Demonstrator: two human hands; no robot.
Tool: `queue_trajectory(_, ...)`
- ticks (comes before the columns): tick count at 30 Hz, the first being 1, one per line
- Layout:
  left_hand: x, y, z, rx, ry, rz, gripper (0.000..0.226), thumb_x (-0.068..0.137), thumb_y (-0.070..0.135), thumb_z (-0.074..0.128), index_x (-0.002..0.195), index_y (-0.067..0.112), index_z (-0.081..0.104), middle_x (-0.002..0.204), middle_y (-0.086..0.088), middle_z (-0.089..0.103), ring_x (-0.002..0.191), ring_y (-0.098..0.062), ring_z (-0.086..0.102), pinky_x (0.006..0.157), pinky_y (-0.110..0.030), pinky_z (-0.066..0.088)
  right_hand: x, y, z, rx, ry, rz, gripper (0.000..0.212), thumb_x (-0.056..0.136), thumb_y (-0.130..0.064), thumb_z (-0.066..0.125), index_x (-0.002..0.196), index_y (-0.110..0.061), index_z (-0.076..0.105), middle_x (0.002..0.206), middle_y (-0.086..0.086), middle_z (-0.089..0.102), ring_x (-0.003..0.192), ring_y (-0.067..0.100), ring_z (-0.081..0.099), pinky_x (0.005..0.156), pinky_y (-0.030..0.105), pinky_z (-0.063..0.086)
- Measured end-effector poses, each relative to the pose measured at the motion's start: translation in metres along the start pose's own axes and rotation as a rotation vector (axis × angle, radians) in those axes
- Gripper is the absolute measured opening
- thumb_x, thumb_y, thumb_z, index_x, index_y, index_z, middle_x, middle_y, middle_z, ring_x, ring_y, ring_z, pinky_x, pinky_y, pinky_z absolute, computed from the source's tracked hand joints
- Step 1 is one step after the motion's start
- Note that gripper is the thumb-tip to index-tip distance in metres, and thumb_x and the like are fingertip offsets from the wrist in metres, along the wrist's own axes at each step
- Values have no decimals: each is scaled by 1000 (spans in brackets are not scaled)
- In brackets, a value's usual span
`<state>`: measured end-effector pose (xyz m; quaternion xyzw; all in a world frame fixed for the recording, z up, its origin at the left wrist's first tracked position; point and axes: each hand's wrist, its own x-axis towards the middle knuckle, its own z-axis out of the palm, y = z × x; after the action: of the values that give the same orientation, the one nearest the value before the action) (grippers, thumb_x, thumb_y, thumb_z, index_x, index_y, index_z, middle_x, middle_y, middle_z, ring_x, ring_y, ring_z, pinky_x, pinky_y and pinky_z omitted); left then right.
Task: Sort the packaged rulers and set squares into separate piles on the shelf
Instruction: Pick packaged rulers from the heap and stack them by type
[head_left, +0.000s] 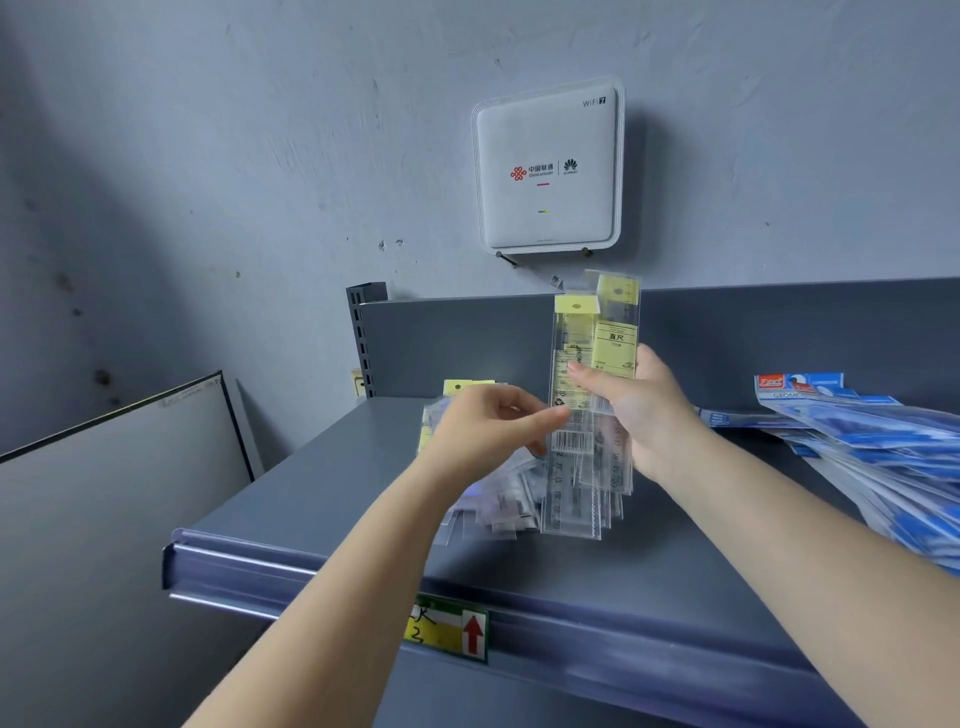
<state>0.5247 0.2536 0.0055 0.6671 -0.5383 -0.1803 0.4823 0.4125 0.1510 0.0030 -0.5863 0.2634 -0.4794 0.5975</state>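
- The right hand grips a small bundle of packaged rulers upright above the grey shelf, thumb across the front and fingers curled behind; the yellow header cards point up.
- The left hand reaches in from the left, thumb and forefinger closing on the front packet's edge near the barcode; whether it has a firm pinch yet, I cannot tell.
- Judgement: peel off only the front packet, keeping the right hand's grip firm so the slippery sleeves behind do not fan out or drop.
- A loose heap of clear ruler packets lies on the shelf just beneath both hands; a sorted ruler belongs there, squared up with the rest.
- The blue set-square packs lie well apart at the right; keep that gap so the piles stay distinct.
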Motion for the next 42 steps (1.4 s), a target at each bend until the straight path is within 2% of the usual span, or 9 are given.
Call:
queue_trajectory(4,2,1,4,-135,-34,-7,15,83,12,70,69,9,62,45,10,58,38,3,48,45,-3,34,2,0,-2,1,4,7,40,79,-14,73,113,-15,53,104,-1,65,102,19,61,91,38,49)
queue_trajectory(9,5,-5,-2,-100,13,-38,16,83,15,70,68,14,64,48,12,58,41,0,43,47,-10,34,4,1,-1,-1,-3,20,30,83,-14,69,108,-18,53,104,-2,65,103,19,61,98,46,46)
queue_trajectory(13,7,-17,-16,-163,96,-73,15,82,13,71,69,8,65,57,4,61,44,-7,43,57,-14,41,6,1,-3,6,1,29,26,86,-10,65,107,-18,52,101,-4,63,94,12,59,98,40,43)
queue_trajectory(18,7,-29,-33,-180,178,-105,16,83,14,69,70,7,64,59,1,63,42,-5,44,49,-10,39,4,0,-2,19,-18,27,26,87,-8,63,108,-17,53,95,-7,62,86,6,57,85,31,41)
queue_trajectory(22,10,-38,-43,-6,279,-119,14,82,21,71,69,15,68,50,8,63,49,-9,45,55,-18,40,4,0,0,31,-26,30,26,86,-5,63,107,-16,53,95,-6,63,86,7,59,86,31,42)
queue_trajectory(25,12,-47,-42,160,322,-93,12,80,26,72,81,14,68,66,6,65,64,-11,56,64,-22,43,4,0,-1,30,-36,36,26,87,-5,62,108,-17,53,96,-5,63,86,8,59,82,29,44)
queue_trajectory(33,14,-53,-40,245,242,-159,18,84,26,67,97,14,65,72,7,56,64,-5,51,59,-16,40,2,1,-3,9,-44,42,22,85,-7,65,100,-21,58,95,-6,66,86,10,59,65,24,40)
queue_trajectory(38,6,-28,-33,-38,108,-69,16,92,34,56,92,22,67,85,6,70,64,0,54,64,-10,44,0,1,4,-11,-90,35,29,83,-7,67,110,-14,61,98,-4,67,89,9,61,72,21,44)
queue_trajectory(42,7,-11,-16,-109,-26,-44,18,91,30,58,88,15,68,69,6,68,53,0,52,53,-7,37,1,3,14,-19,-104,57,24,82,-8,68,104,-16,61,103,1,69,98,18,64,93,41,49)
